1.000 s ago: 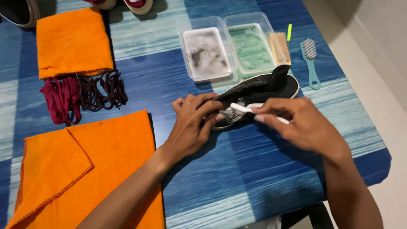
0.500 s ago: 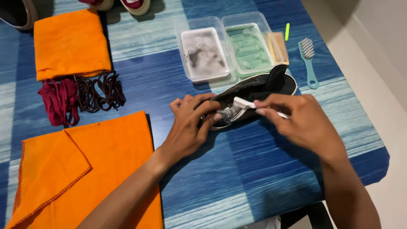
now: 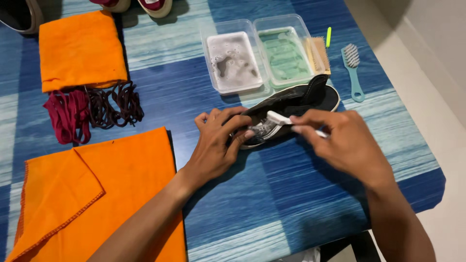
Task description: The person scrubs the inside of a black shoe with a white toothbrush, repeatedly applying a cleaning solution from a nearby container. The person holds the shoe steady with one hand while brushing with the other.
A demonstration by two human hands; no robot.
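Note:
A black sneaker (image 3: 296, 99) lies on its side on the blue striped table (image 3: 272, 194), its toe covered in foam. My left hand (image 3: 218, 143) grips the toe end and holds it down. My right hand (image 3: 347, 145) is closed on a white toothbrush (image 3: 277, 118), whose head rests against the foamy toe next to my left fingers.
Two clear tubs stand behind the shoe, one with soapy water (image 3: 233, 60), one with green liquid (image 3: 285, 53). A wooden brush (image 3: 319, 54) and a teal brush (image 3: 353, 70) lie right of them. Dark red laces (image 3: 92, 109), a folded orange cloth (image 3: 80, 48) and a spread one (image 3: 97, 194) are left.
The toothbrush head has shifted slightly along the shoe's toe, and my right hand has moved a little with it. My left hand keeps its grip.

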